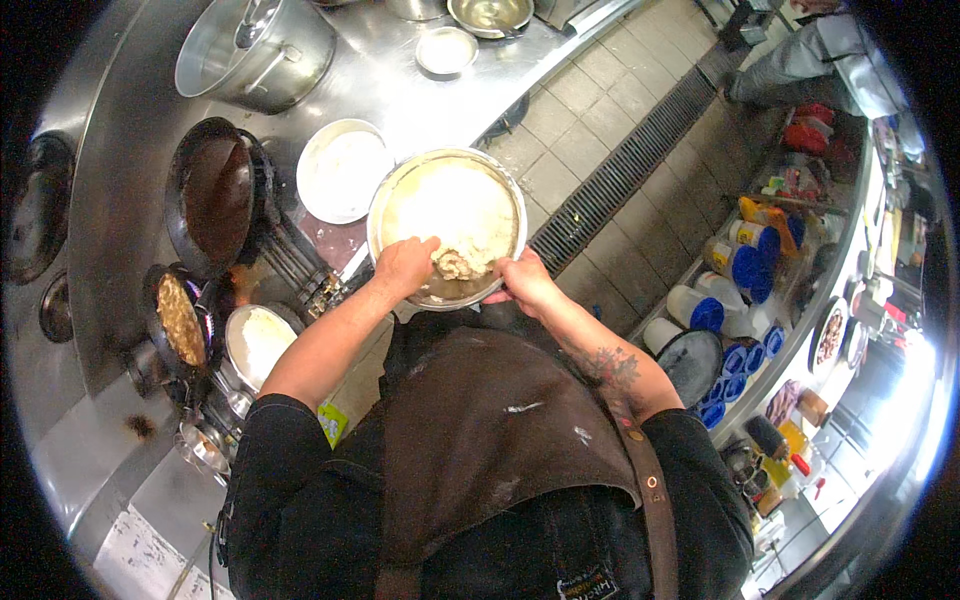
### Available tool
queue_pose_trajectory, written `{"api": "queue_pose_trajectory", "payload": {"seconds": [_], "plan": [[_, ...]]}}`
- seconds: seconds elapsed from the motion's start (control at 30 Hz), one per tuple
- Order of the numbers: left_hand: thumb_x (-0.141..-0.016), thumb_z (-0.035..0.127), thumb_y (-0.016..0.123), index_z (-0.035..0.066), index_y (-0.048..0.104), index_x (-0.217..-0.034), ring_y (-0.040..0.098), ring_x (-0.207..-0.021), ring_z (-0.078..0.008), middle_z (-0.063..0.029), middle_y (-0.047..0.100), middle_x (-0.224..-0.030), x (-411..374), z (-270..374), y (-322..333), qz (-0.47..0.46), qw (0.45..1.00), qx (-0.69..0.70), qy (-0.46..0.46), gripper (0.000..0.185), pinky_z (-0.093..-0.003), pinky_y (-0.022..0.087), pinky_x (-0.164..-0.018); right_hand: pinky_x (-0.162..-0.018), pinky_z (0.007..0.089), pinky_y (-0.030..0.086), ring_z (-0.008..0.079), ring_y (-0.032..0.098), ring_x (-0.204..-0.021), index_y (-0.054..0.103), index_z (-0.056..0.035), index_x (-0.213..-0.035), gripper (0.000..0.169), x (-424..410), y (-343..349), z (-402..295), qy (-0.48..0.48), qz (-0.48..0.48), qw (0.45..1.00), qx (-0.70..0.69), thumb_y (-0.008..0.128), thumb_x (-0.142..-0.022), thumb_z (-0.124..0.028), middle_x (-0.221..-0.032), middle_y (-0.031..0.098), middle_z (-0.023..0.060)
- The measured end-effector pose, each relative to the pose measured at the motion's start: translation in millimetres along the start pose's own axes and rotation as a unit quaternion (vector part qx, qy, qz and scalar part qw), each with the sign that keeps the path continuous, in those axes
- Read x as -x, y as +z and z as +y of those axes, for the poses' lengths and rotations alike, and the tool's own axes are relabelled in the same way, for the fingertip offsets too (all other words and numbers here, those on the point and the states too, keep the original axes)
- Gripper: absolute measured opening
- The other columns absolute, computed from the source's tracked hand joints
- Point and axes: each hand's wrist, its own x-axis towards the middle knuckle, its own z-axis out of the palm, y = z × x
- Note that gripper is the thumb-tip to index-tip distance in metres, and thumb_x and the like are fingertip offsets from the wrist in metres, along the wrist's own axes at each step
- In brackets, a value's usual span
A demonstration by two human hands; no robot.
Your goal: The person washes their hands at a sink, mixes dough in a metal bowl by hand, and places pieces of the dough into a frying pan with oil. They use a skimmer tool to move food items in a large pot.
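Both hands are at a round metal bowl (454,294) close in front of my brown apron. Inside it, pale flour-like powder (442,202) fills most of the bowl, and a coated lump (459,264) rests near the side closest to me. My left hand (407,266) reaches over the near left rim, its fingertips beside the lump; whether they pinch anything is hidden. My right hand (523,283) grips the near right rim, with the thumb inside and fingers below. A white bowl of pale contents (346,172) stands just left of the metal bowl.
At left, a wok (211,199) and a pan with browned food (180,319) stand at the stove, near a bowl of white powder (259,346). A large pot (255,56) is on the steel counter. A floor drain (630,161) and lidded tubs are at right; another person (795,64) stands beyond.
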Motion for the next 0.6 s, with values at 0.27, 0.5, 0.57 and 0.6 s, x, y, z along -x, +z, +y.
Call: {"api": "queue_pose_trajectory", "payload": {"seconds": [0.27,0.5,0.57,0.6], "plan": [[-0.078,0.010,0.062,0.009,0.058,-0.099,0.060,-0.062,-0.0223,-0.0106,0.060,-0.067,11.3,-32.2,-36.7,0.114,0.951,0.256,-0.129,0.021,-0.0352,0.049,-0.061,-0.052,0.0365,0.062,0.0316,0.069,-0.082,0.039,0.0013,-0.131,0.050,-8.2,0.0,-4.2,0.012,-0.002,1.000,0.022,0.045,-0.081,0.001,-0.112,0.061,0.0220],[-0.080,0.014,0.067,0.015,0.055,-0.128,0.064,-0.069,-0.0198,-0.0108,0.066,-0.091,22.0,-70.6,-132.6,0.186,0.945,0.202,-0.178,0.050,-0.0350,0.053,-0.071,-0.053,0.0361,0.062,0.0307,0.069,-0.082,0.040,0.0032,-0.129,0.048,-9.9,1.8,-11.7,-0.008,-0.017,1.000,-0.009,0.047,-0.081,0.001,-0.110,0.061,0.0227],[-0.082,0.014,0.065,0.015,0.052,-0.131,0.065,-0.083,-0.0304,-0.0159,0.061,-0.103,21.8,-81.2,-134.2,0.201,0.962,0.055,-0.174,0.052,-0.0422,0.051,-0.079,-0.053,0.0357,0.062,0.0305,0.069,-0.081,0.041,0.0033,-0.128,0.047,-9.5,2.4,-11.8,-0.010,-0.004,1.000,-0.014,0.047,-0.082,0.001,-0.109,0.062,0.0229],[-0.083,0.013,0.063,0.013,0.053,-0.130,0.064,-0.088,-0.0346,-0.0182,0.060,-0.105,21.4,-82.8,-129.9,0.230,0.959,-0.033,-0.160,0.048,-0.0446,0.050,-0.082,-0.053,0.0355,0.062,0.0303,0.069,-0.081,0.042,0.0034,-0.128,0.046,-8.2,3.4,-12.6,-0.011,0.002,1.000,-0.016,0.047,-0.082,0.001,-0.108,0.062,0.0229]]}}
